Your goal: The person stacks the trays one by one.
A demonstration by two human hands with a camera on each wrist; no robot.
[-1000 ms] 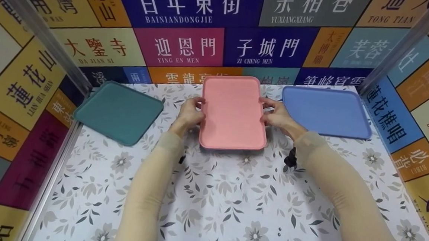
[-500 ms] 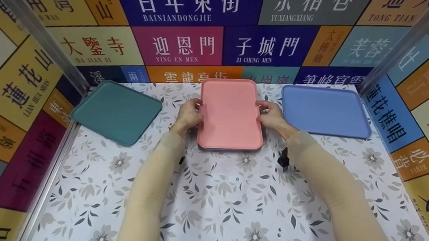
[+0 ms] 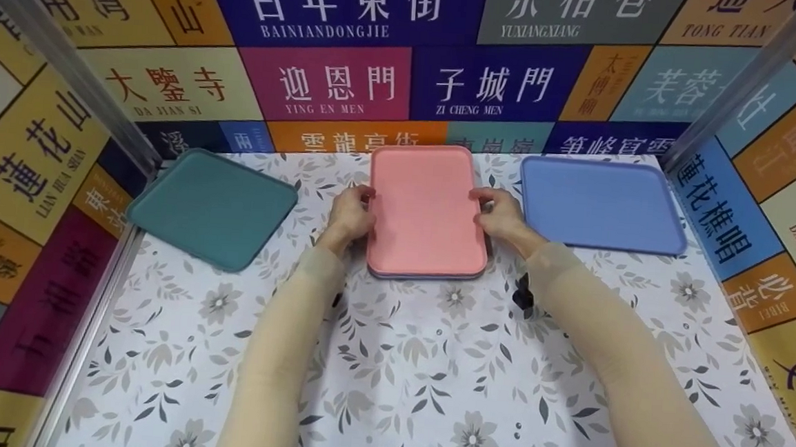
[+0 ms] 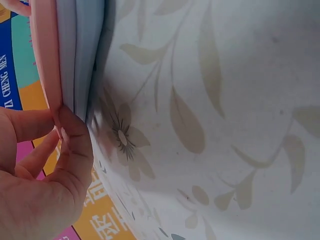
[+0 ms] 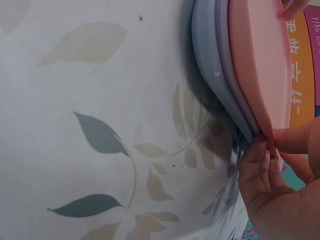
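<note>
A pink rectangular tray [image 3: 428,211] sits at the far middle of the table, atop a stack with a lavender tray [image 5: 233,75] and a light blue tray [image 5: 207,52] below it. My left hand [image 3: 351,215] pinches the pink tray's left rim between thumb and fingers. On the opposite rim, my right hand [image 3: 504,217] does the same. In both wrist views the fingertips reach down beside the edges of the lower trays. Only a thin strip of the lower trays shows in the head view, along the near edge.
A green tray [image 3: 212,209] lies askew at the back left. At the back right rests a blue tray [image 3: 603,205], near my right hand. Printed panels [image 3: 341,82] wall in the back and both sides of the flower-patterned table [image 3: 423,377].
The pink tray has come down slightly and shifted a little left, lining up closer with the stack. Both hands keep hold of it, the right one moving left along with it.
</note>
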